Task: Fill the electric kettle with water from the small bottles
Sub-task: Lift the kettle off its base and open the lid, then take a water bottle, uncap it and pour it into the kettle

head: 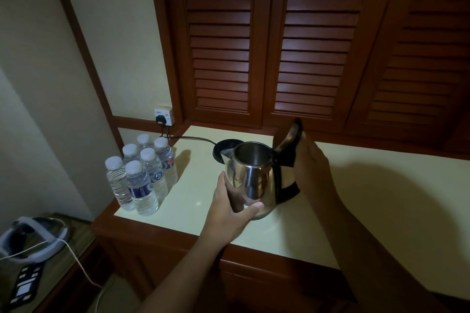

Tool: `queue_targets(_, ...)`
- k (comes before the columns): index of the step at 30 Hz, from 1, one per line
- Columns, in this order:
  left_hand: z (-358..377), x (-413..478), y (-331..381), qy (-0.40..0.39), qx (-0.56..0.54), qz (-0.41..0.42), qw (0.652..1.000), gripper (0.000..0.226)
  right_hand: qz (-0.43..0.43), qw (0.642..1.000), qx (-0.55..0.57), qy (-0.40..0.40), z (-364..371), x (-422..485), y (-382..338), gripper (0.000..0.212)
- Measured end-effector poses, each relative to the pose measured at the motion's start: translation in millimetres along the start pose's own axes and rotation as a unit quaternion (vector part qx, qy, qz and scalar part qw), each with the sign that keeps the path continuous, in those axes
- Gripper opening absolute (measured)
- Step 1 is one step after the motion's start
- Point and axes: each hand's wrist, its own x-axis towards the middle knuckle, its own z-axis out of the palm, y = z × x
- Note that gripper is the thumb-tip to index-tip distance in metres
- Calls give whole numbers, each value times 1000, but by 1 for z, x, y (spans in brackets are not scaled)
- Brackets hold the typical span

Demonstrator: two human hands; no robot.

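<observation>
Left grip (230,213) is clasping the electric kettle (254,180) steady; right grip (311,168) is propping the lid (290,134) open for filling, finger closure hidden.

Bottle cluster (142,173) crowds counter (356,201) left; right side bare
</observation>
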Motion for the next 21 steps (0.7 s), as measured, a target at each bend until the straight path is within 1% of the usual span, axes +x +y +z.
queue_targets(2, 0, -2, 4, -4, 0, -1, 1000, 105, 7, 999, 32, 7, -5, -9, 10, 28)
queue_targets(5, -2, -4, 5, -7, 10, -6, 1000, 103, -32, 999, 8, 9, -9, -29, 25, 22)
queue_targets(6, -2, -5, 4, -4, 17, -12, 1000, 97, -51, 999, -7, 14, -9, -39, 29, 23)
queue_targets(8, -5, -13, 7, 4, 22, -15, 1000, 77, -93, 994, -48, 38, -7, -58, 44, 29)
queue_targets(9, -7, -19, 9, 10, 21, -15, 1000, 75, -110, 991, -66, 45, -4, -68, 50, 35)
queue_targets(10, -10, -26, 11, 18, 12, -16, 1000, 78, -121, 989, -75, 43, -1, -77, 55, 39)
queue_targets(11, -14, -33, 11, 34, 8, -20, 999, 86, -130, 988, -81, 31, 3, -84, 59, 40)
queue_targets(13, -23, -46, 8, 68, 10, -22, 997, 88, -142, 986, -91, -12, 15, -97, 63, 42)
queue_targets(16, -41, -67, 4, 132, 18, 3, 991, 69, -139, 985, -77, -66, 39, -107, 58, 42)
queue_targets(18, -58, -78, 1, 190, 33, 25, 981, 57, -181, 978, -52, -88, 59, -111, 49, 37)
queue_targets(20, -81, -85, -2, 242, 47, 37, 968, 48, -231, 964, -57, -118, 83, -115, 35, 34)
queue_targets(21, -93, -88, -3, 265, 53, 37, 962, 46, -237, 959, -65, -141, 95, -117, 25, 34)
